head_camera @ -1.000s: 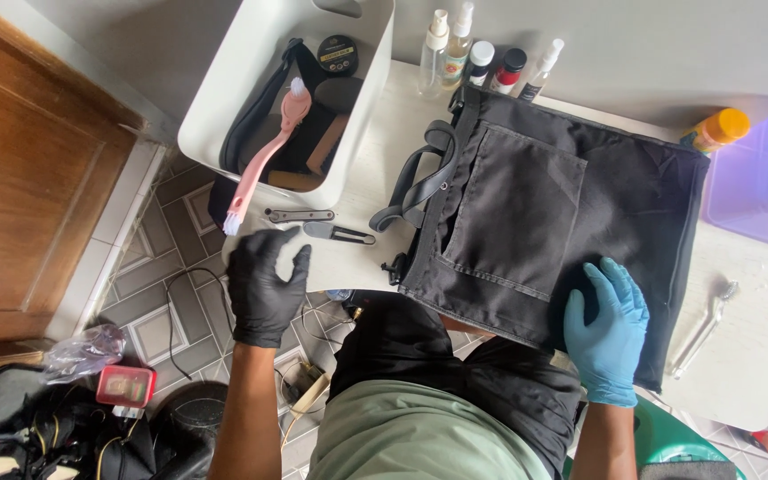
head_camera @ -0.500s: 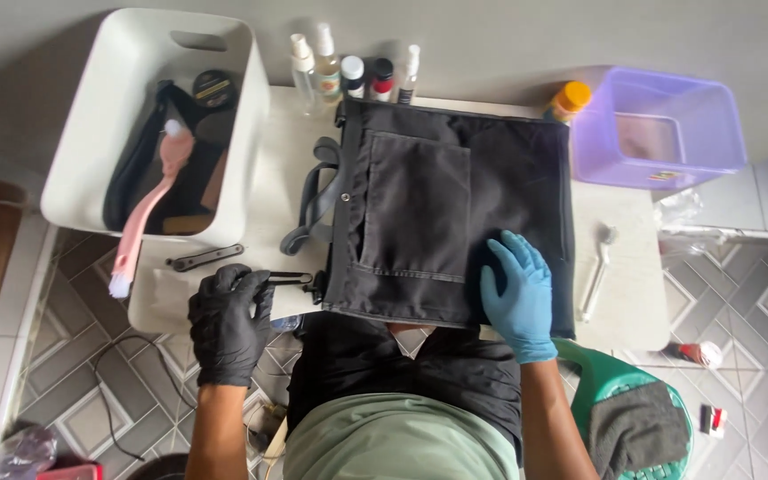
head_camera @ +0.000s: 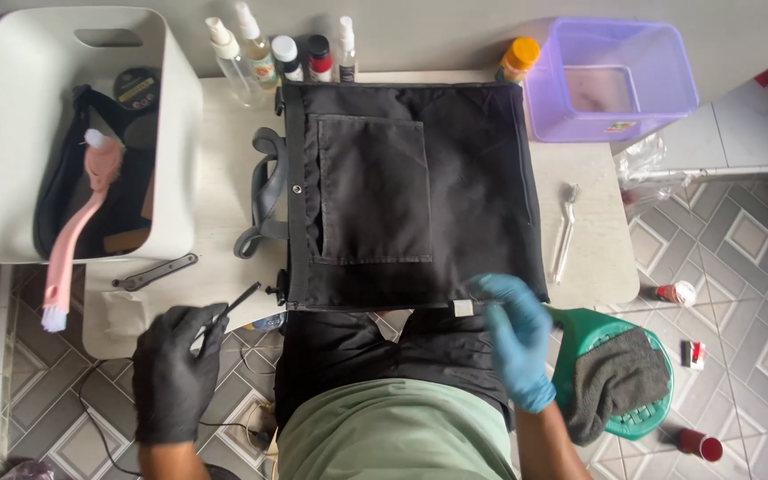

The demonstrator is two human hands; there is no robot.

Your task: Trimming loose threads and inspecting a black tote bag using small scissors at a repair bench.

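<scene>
A slim black tool (head_camera: 235, 302) is pinched in the left hand (head_camera: 173, 373), angled toward the black bag (head_camera: 411, 191) lying to its right. The bag's near edge is gripped by the right hand (head_camera: 516, 338), seemingly at a small white tag (head_camera: 463, 308).

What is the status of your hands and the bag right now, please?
Left hand holds thin black tool. Right hand pinches white tag at bag edge. Bag flat on table. Nothing on top.

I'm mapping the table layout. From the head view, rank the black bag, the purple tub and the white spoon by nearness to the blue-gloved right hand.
From the right hand:
1. Black bag: touching, at its near edge.
2. White spoon: just beyond, on the table's right side.
3. Purple tub: farthest, at the back right corner.
</scene>
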